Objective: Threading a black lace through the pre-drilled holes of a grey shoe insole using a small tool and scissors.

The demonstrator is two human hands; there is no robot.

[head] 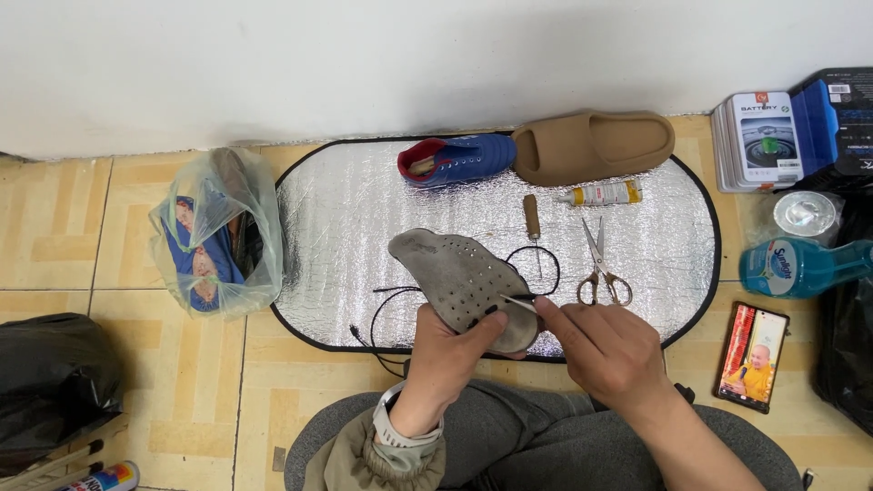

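Left hand (446,350) is gripping a grey insole (464,282); right hand (605,350) is pinching a needle (518,303) against it.

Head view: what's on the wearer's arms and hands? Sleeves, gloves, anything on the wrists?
Both hands are bare, no gloves. The left hand has a light grey wristwatch at the wrist, with an olive-khaki sleeve ending in a gathered cuff just behind it. The right hand and its forearm show no sleeve, watch or rings.

A matt grey perforated insole (466,284) of cloth-like material is seen above a crinkled, shiny foil mat (364,227). On the right, metal scissors (600,265) and a wooden-handled awl (533,227) are laid.
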